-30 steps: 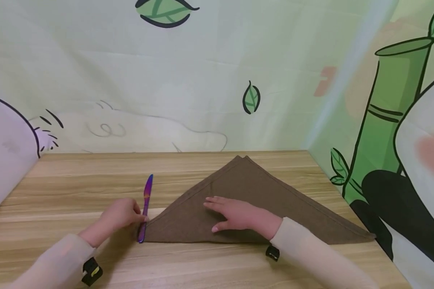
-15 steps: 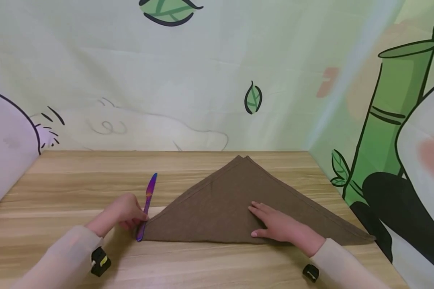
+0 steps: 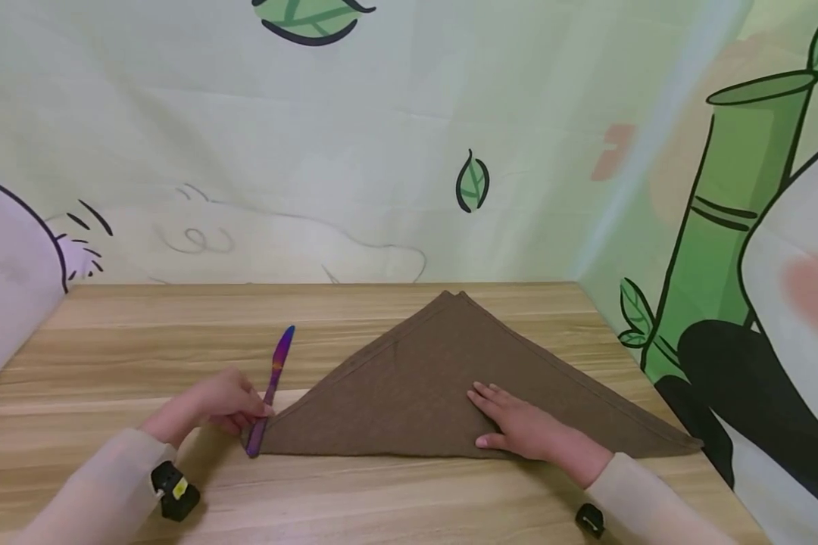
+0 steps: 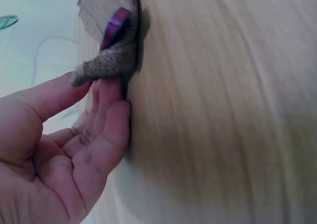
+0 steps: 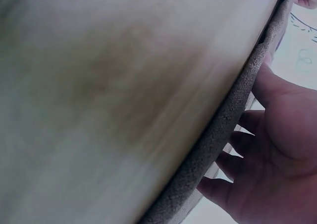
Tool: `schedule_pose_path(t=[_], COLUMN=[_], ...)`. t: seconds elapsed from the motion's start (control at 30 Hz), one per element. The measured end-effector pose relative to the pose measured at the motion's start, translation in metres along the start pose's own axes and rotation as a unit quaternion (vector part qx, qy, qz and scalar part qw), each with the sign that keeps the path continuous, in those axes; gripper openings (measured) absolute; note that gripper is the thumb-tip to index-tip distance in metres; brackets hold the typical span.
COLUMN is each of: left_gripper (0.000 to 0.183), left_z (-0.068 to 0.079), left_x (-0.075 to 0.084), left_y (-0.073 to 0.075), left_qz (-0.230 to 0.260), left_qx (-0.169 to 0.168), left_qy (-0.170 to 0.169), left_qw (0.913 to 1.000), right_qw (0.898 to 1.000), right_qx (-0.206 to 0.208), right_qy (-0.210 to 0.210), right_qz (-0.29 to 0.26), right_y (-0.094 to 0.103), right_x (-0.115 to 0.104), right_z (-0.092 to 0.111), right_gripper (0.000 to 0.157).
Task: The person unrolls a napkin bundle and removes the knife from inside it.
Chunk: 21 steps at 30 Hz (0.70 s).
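A brown cloth napkin [image 3: 409,401], folded into a triangle, lies on the table with its peak pointing away. Across its left corner lies a shiny purple table knife [image 3: 277,371], blade end away from me. My left hand [image 3: 228,401] pinches that corner beside the knife handle. In the left wrist view the napkin corner [image 4: 106,63] is bent up between thumb and fingers, with part of the knife [image 4: 116,28] behind it. My right hand [image 3: 528,424] rests flat on the napkin right of the middle, fingers spread; the right wrist view shows it above the folded edge [image 5: 218,127].
The wooden table [image 3: 354,499] runs back to a printed fabric backdrop [image 3: 313,151] with leaves, and a bamboo stalk [image 3: 743,197] on the right side. Bare wood shows left of the napkin and along the front.
My right hand has slid to the right across the napkin and then stayed there. The knife has tilted, its handle end shifting left, while my left hand has remained at the corner.
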<state>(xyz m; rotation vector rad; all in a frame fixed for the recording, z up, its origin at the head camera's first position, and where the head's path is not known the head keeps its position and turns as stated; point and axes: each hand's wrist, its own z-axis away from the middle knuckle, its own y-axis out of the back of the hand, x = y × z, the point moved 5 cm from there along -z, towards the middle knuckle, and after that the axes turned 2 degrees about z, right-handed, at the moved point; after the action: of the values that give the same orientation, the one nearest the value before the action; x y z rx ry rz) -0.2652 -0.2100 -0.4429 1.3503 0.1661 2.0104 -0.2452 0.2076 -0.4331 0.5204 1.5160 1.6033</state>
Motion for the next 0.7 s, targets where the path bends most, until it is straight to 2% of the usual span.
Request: schedule_pose_path(t=[0.17, 0.37, 0.57, 0.7], left_gripper=[0.016, 0.016, 0.016, 0.02], left_z=[0.002, 0.002, 0.002, 0.002], left_x=[-0.011, -0.016, -0.011, -0.005], left_y=[0.006, 0.015, 0.024, 0.032], left_qz=[0.06, 0.092, 0.118, 0.111], left_qx=[-0.025, -0.033, -0.023, -0.013], left_qy=[-0.009, -0.026, -0.031, -0.033], left_qw=[0.9978, 0.9949, 0.9922, 0.9932], right_qw=[1.0, 1.0, 1.0, 1.0], right_qx=[-0.004, -0.012, -0.014, -0.012], right_qy=[0.001, 0.0, 0.002, 0.001], right_qz=[0.008, 0.009, 0.013, 0.012], right_y=[-0.003, -0.006, -0.005, -0.002], right_x=[0.0, 0.001, 0.001, 0.001], right_z=[0.0, 0.002, 0.004, 0.004], right_gripper=[0.074, 0.076, 0.075, 0.075])
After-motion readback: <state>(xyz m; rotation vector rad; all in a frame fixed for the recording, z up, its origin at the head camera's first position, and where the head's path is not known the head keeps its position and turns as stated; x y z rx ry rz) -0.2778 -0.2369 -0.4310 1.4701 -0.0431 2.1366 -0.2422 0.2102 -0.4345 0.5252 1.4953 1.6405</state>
